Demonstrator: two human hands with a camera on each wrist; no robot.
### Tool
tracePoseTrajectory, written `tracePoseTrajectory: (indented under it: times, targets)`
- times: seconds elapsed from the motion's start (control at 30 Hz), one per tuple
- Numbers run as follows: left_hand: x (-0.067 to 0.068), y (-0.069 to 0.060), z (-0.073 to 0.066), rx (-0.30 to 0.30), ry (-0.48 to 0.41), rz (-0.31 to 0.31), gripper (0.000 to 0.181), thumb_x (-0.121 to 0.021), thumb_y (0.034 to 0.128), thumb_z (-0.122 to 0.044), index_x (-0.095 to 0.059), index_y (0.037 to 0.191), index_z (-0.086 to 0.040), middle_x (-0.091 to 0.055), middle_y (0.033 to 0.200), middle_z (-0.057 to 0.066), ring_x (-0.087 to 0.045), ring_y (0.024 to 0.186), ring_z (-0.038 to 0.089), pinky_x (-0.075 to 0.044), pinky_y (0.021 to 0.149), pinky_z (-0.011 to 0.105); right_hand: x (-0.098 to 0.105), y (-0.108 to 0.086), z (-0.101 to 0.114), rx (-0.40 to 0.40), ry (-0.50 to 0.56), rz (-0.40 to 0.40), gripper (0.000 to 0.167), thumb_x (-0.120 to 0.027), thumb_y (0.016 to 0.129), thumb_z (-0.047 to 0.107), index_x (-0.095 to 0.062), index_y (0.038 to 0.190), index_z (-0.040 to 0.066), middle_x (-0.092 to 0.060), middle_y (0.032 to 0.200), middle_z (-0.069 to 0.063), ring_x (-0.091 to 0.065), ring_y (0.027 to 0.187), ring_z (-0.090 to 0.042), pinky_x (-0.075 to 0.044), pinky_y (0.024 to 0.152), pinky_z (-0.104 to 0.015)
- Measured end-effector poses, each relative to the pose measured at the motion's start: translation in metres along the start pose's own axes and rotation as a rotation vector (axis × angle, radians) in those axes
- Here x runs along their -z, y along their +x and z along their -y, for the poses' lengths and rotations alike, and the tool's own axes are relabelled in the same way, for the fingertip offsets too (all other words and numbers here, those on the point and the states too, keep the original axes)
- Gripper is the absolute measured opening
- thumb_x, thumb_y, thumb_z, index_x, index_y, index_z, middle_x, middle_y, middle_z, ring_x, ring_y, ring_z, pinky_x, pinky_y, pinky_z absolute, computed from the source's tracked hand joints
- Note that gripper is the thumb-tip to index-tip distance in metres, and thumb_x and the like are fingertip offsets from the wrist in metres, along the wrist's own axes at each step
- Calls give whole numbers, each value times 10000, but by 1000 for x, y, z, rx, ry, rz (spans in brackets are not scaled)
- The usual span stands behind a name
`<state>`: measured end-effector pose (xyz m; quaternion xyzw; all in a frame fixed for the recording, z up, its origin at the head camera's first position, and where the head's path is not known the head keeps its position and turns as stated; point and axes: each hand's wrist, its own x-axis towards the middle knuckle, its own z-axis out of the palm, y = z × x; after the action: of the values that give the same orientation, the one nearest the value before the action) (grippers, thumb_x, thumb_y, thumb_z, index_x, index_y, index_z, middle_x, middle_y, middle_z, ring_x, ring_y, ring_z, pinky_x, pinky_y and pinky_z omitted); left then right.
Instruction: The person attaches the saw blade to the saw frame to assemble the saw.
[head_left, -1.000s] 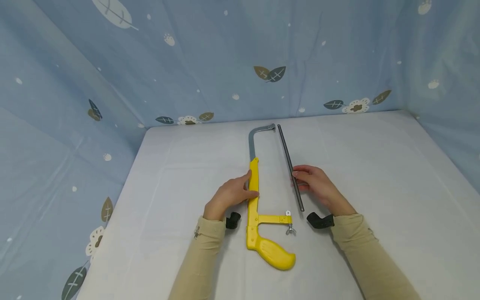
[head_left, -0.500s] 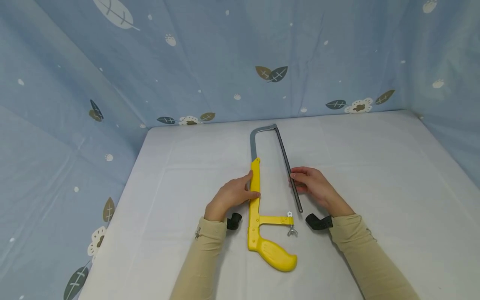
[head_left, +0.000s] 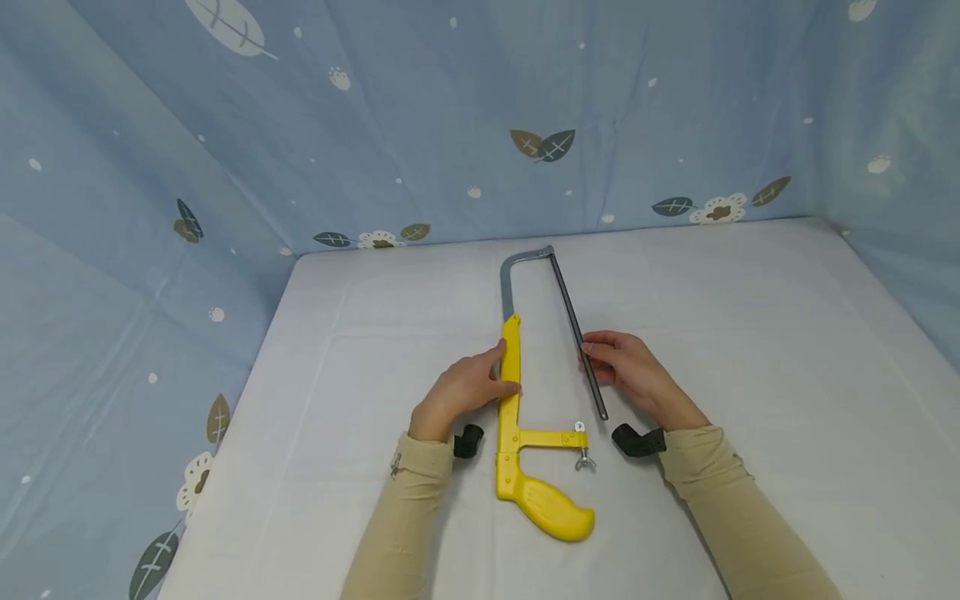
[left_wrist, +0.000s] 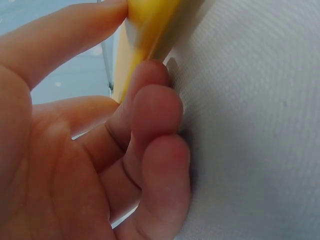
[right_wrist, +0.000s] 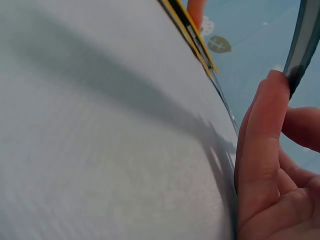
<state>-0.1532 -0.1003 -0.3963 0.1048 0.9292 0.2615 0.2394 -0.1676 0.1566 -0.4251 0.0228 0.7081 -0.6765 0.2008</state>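
A hacksaw frame (head_left: 509, 417) with a yellow handle and grey front bow lies on the white-covered table. My left hand (head_left: 461, 390) holds its yellow bar between thumb and forefinger; in the left wrist view the other fingers curl beside the bar (left_wrist: 147, 22), against the cloth. My right hand (head_left: 636, 375) pinches a dark hacksaw blade (head_left: 567, 304) around its lower half. The blade's far end meets the tip of the bow; whether it is hooked on is too small to tell. Its near end sits above and right of the frame's lower post, apart from the wing nut (head_left: 585, 461).
White cloth covers the table (head_left: 750, 333). A blue patterned curtain (head_left: 420, 125) hangs along the back and sides. Black camera mounts (head_left: 637, 442) stick out from both wrists, close to the saw.
The blade has shifted left, so its far end, formerly apart from the bow, now meets the bow's tip. Its near end has lately swung slightly up and right. My left hand keeps its hold.
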Motion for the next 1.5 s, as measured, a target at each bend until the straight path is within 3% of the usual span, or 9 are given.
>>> tracePoseTrajectory:
  times: [0.23, 0.53, 0.9, 1.03, 1.3, 1.5]
  targets:
    - [-3, 2, 1, 12, 5, 0, 786, -601, 810, -460, -196, 1435, -210, -499, 755, 25, -455, 628, 158, -353, 561, 266, -1, 0, -1, 36, -136, -14, 408, -543, 895, 205, -469, 1220, -31, -570, 945, -143, -518, 645, -138, -486, 583, -280]
    - [-2, 2, 1, 17, -3, 14, 786, -598, 811, -461, -186, 1437, -221, -509, 787, 24, -461, 639, 170, -355, 561, 272, -5, 1, -2, 55, -319, -5, 393, -558, 887, 223, -499, 1215, 15, -615, 859, -137, -565, 697, -221, -492, 555, -322]
    - [-1, 6, 2, 28, 7, 7, 793, -601, 805, -470, -185, 1436, -231, -499, 771, 35, -455, 638, 174, -345, 567, 276, -10, 4, -2, 65, -365, -2, 381, -571, 879, 229, -518, 1211, 50, -614, 724, -117, -542, 530, -216, -471, 498, -331]
    - [-6, 5, 2, 36, -1, 31, 799, -600, 803, -476, -178, 1437, -235, -501, 781, 27, -458, 643, 170, -351, 569, 271, -10, 1, -5, 43, -402, -6, 361, -562, 882, 243, -523, 1199, 75, -613, 673, -115, -534, 498, -221, -465, 497, -335]
    - [-5, 3, 1, 23, 5, 11, 789, -602, 809, -460, -187, 1437, -223, -504, 783, 15, -456, 626, 167, -344, 552, 264, -11, 2, -5, 76, -418, -13, 313, -556, 888, 217, -541, 1161, 66, -631, 795, -92, -563, 529, -246, -471, 490, -339]
    - [-4, 4, 2, 29, 5, 19, 779, -589, 817, -463, -181, 1437, -225, -497, 779, 21, -448, 626, 168, -336, 553, 264, -12, 2, -4, 79, -443, -21, 301, -555, 888, 233, -547, 1142, 70, -626, 776, -91, -569, 534, -248, -474, 497, -342]
